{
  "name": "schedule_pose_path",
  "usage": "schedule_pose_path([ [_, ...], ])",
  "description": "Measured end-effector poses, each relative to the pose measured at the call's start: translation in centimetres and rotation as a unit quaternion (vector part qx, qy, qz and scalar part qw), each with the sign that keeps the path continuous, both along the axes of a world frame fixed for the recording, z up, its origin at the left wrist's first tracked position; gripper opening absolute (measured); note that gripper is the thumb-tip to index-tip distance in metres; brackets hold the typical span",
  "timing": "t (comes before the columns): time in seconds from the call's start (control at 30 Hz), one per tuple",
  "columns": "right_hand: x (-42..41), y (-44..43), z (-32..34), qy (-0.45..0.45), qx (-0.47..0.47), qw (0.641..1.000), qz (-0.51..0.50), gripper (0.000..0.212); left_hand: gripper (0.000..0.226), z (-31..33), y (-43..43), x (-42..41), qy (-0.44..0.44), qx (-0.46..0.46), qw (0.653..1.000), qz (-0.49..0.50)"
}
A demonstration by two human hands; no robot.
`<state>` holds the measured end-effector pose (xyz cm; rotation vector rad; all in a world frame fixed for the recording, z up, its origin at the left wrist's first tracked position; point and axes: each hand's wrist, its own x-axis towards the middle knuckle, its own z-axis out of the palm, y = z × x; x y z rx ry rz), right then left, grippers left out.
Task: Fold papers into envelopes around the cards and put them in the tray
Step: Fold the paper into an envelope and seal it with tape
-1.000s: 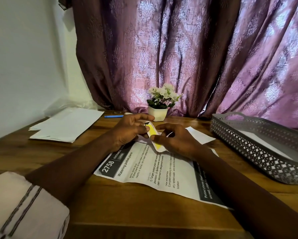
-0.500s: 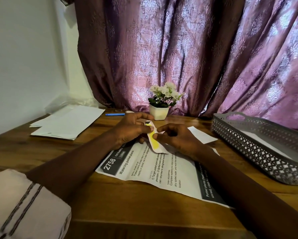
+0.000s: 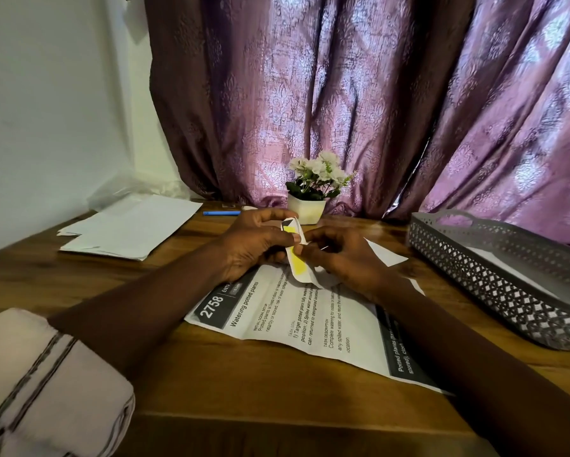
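Note:
A small white card with a yellow stripe and a black corner [image 3: 296, 258] stands almost on edge above the middle of the table. My left hand [image 3: 255, 247] pinches its upper part from the left. My right hand [image 3: 344, 258] pinches it from the right, fingers curled. Under both hands lies a printed sheet [image 3: 296, 324] marked 2758, flat on the wood, with its far corner lifted behind my right hand. The grey lattice tray [image 3: 494, 278] sits at the right with white paper inside.
A stack of white papers [image 3: 128, 229] lies at the back left. A blue pen [image 3: 221, 213] and a small white pot of flowers [image 3: 310, 192] stand at the back, before a purple curtain. The table's front edge runs below my arms.
Both hands have turned the card more upright and lifted it a little. The printed sheet has stayed in place.

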<state>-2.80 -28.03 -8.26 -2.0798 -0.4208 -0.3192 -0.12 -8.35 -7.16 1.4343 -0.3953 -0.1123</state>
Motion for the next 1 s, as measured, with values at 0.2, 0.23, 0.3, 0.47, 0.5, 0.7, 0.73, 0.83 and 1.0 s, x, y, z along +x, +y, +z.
schedule_pose_path([
  [0.2, -0.5, -0.1, 0.3, 0.038, 0.077, 0.995, 0.047, 0.027, 0.038, 0.3, -0.1, -0.4, 0.004, 0.004, 1.0, 0.002],
  [0.23, -0.6, 0.0, 0.5, 0.046, 0.095, 0.993, 0.056, 0.022, 0.036, 0.3, -0.1, -0.4, 0.004, 0.004, 1.0, 0.006],
  [0.3, -0.7, 0.1, 0.5, 0.048, 0.108, 0.992, 0.051, 0.013, 0.031, 0.4, -0.2, -0.3, 0.009, 0.012, 1.0, 0.016],
  [0.47, -0.2, 0.2, 0.0, 0.027, 0.072, 0.997, 0.01, 0.014, 0.016, 0.1, -0.1, 0.0, 0.041, 0.024, 0.999, 0.025],
  [0.5, -0.2, 0.3, 0.0, 0.017, 0.058, 0.998, 0.001, 0.014, 0.016, 0.1, -0.1, 0.0, 0.043, 0.03, 0.998, 0.023],
  [0.7, 0.1, 0.1, 0.0, -0.077, 0.042, 0.993, -0.077, 0.009, 0.025, 0.1, 0.1, 0.5, 0.062, 0.007, 0.998, 0.014],
  [0.73, 0.0, 0.0, 0.0, -0.074, 0.048, 0.993, -0.073, 0.011, 0.026, 0.1, 0.0, 0.5, 0.065, 0.004, 0.998, 0.016],
  [0.83, -0.2, 0.0, 0.0, -0.06, 0.018, 0.997, -0.048, 0.016, 0.029, 0.2, 0.0, 0.5, 0.079, 0.02, 0.996, 0.037],
  [1.0, -0.4, 0.1, -0.2, -0.03, -0.086, 0.996, -0.022, 0.041, 0.057, 0.6, 0.7, 0.7, 0.092, 0.048, 0.994, 0.04],
])
